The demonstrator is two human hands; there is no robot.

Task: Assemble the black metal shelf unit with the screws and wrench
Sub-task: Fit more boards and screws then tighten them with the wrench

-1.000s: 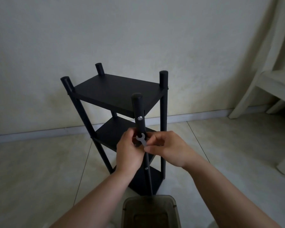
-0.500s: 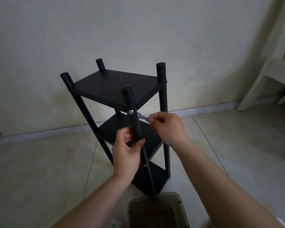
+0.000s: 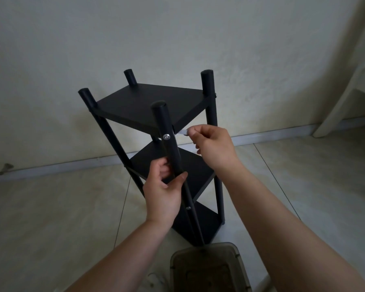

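The black three-tier shelf unit (image 3: pixel 156 106) stood on the tiled floor (image 3: pixel 51 207) near a pale wall (image 3: pixel 177 28). The left hand (image 3: pixel 163 190) gripped its front post (image 3: pixel 167 140); the right hand (image 3: pixel 213 148) pinched a small wrench (image 3: pixel 184 132) beside the top screw (image 3: pixel 166 136).

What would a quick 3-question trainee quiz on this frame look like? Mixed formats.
1. True or false: the left hand grips the near post of the shelf unit.
2. The right hand pinches the wrench beside: A) the top shelf corner, B) the bottom shelf, C) the plastic bin.
3. Fill in: a silver ____ head shows on the near post just below the top shelf.

Key: 1 true; 2 A; 3 screw.
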